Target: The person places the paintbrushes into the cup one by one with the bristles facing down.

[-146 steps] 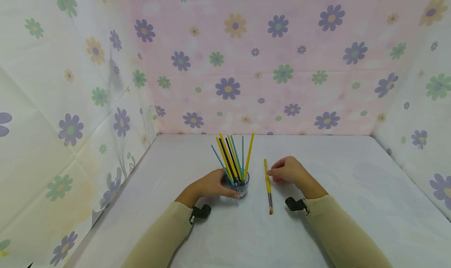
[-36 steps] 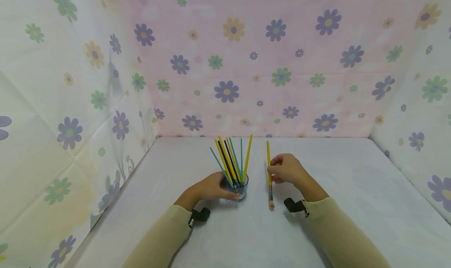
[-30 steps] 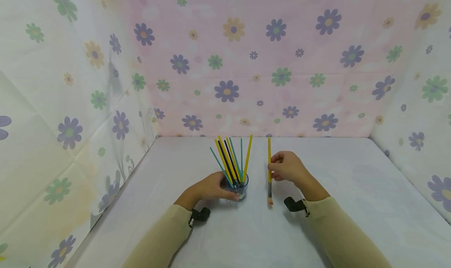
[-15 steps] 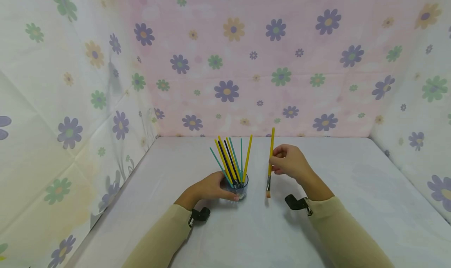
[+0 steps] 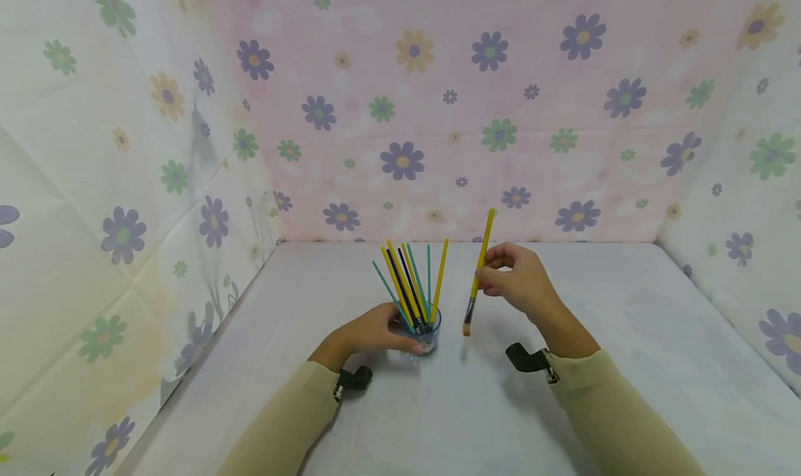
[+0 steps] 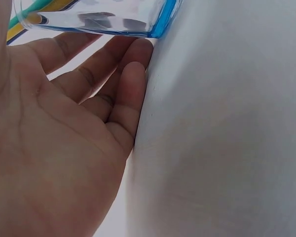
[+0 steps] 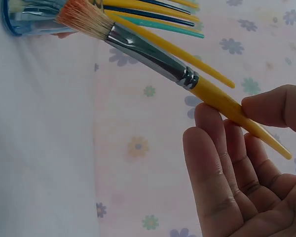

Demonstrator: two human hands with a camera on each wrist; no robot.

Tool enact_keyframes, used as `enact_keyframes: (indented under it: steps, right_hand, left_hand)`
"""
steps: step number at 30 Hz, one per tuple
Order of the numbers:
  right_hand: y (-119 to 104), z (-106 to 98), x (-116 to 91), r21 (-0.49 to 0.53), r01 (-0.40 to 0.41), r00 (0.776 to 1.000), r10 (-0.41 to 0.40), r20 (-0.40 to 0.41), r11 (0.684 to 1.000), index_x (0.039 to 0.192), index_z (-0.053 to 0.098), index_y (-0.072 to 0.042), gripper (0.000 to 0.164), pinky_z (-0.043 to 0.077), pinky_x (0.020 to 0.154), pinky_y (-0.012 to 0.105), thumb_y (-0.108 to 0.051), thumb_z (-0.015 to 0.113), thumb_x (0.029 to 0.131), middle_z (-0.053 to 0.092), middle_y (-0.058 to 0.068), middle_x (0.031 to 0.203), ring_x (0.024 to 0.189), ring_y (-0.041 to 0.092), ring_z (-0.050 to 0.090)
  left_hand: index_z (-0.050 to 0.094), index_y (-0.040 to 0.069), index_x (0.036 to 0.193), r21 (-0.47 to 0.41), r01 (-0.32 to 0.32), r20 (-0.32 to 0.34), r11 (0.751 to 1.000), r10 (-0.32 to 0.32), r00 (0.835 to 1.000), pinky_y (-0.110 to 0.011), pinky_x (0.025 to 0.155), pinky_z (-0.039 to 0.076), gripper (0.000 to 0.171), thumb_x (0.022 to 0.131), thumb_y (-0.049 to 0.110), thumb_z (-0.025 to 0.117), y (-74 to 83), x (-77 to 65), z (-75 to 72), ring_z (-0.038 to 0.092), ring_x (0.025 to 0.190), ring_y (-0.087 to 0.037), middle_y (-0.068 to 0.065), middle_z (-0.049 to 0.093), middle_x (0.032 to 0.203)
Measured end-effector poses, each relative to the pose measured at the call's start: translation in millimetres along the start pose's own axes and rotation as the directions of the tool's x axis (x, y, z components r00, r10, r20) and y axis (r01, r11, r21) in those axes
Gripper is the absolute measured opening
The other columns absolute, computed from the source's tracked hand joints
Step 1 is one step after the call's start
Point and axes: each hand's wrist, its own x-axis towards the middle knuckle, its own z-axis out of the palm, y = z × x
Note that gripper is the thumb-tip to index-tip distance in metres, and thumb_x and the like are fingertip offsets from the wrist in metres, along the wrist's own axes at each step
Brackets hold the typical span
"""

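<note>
My right hand [image 5: 522, 281] pinches a yellow-handled paintbrush [image 5: 484, 250] between thumb and fingers, above the table and right of the cup. Its bristles [image 7: 84, 19] point down, and the handle leans up to the right. In the right wrist view, the thumb presses the handle against the fingertips. My left hand [image 5: 369, 333] holds a small clear cup [image 5: 429, 342] with a bluish base, thumb across the front and fingers around the far side. Several yellow, teal and dark-blue paintbrushes [image 5: 409, 288] stand in the cup, handles up and fanned out.
The table [image 5: 400, 420] has a white cover. A pink flowered backdrop [image 5: 438, 128] rises behind it, with white flowered sheets at the left [image 5: 138, 184] and right [image 5: 751, 198]. Each sleeved wrist carries a small black camera mount.
The paintbrush, lying on the table at first, has been picked up by the right hand, raised and tilted, its bristles swinging left toward the cup. The left hand stays at the cup.
</note>
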Motion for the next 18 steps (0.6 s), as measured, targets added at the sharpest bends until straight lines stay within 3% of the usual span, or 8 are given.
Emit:
enact_keyframes:
  steps: [9, 18]
  right_hand:
    - [-11.4, 3.0, -5.4, 0.031, 0.046, 0.998, -0.044, -0.05, 0.998, 0.109, 0.055, -0.009, 0.029, 0.057, 0.071, 0.032, -0.022, 0.07, 0.087, 0.06, 0.012, 0.102, 0.087, 0.026, 0.069]
    - [-19.1, 11.4, -10.6, 0.097, 0.115, 0.99, -0.106, -0.09, 0.989, 0.112, 0.057, -0.01, 0.032, 0.056, 0.073, 0.031, -0.021, 0.072, 0.086, 0.061, 0.01, 0.105, 0.089, 0.021, 0.069]
  left_hand:
    - [0.055, 0.025, 0.122, -0.022, -0.084, 0.015, 0.996, 0.085, 0.996, -0.04, 0.099, 0.042, 0.069, 0.065, 0.054, 0.081, -4.7, 4.2, -3.2, 0.055, 0.107, -0.01, 0.012, 0.06, 0.114]
    - [0.053, 0.02, 0.126, -0.066, -0.124, 0.041, 0.99, 0.127, 0.991, -0.038, 0.101, 0.041, 0.068, 0.069, 0.045, 0.081, -6.3, 5.1, -5.8, 0.057, 0.109, -0.009, 0.011, 0.062, 0.115]
